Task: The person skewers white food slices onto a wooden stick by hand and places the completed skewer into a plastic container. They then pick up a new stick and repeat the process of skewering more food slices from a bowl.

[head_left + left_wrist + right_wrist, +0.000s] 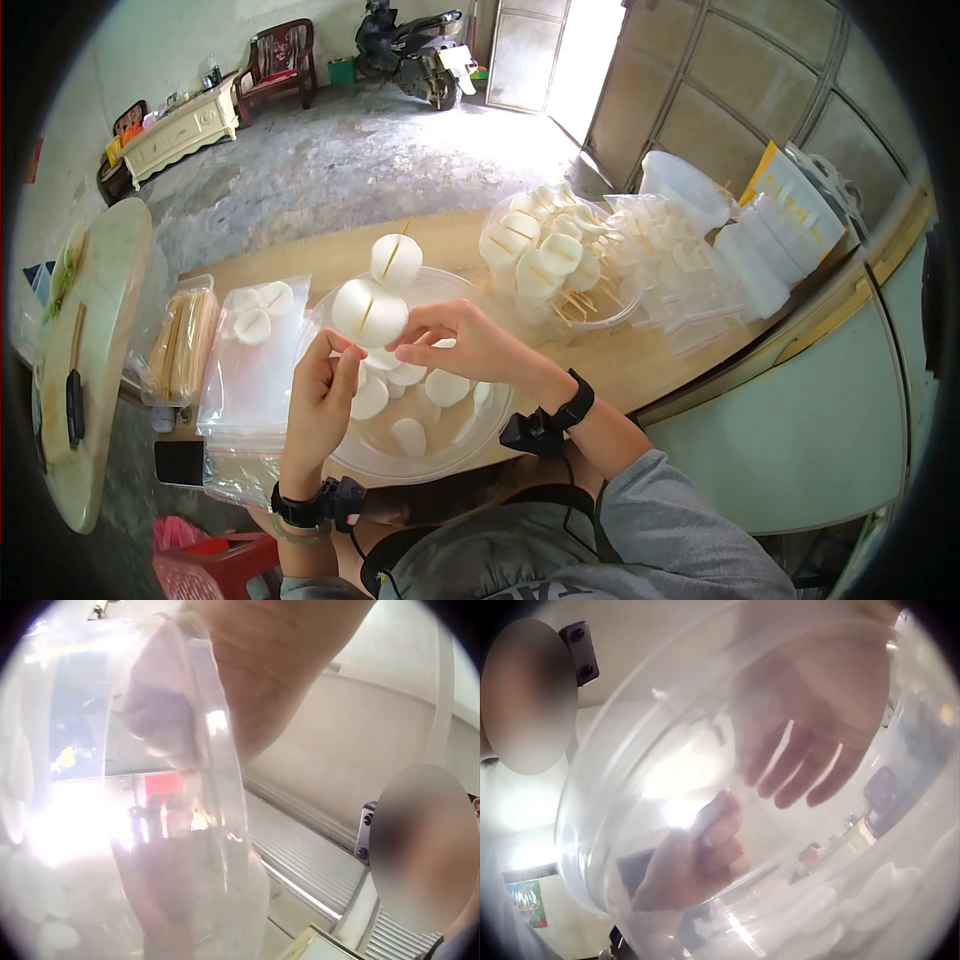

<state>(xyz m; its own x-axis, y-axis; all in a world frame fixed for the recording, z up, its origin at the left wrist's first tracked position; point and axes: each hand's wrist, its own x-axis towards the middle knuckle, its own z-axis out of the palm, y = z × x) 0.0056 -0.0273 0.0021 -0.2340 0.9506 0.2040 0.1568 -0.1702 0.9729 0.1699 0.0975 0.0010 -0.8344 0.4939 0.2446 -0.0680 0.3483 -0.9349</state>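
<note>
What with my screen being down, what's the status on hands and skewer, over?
Left hand pinching skewer near its lower end. Right hand open beside lower slice, contact unclear. Two white slices threaded, above bowl. No obstruction visible.

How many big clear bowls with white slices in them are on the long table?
2. One bowl sits below the left hand and right hand; the other bowl is farther off, to the right.
</note>
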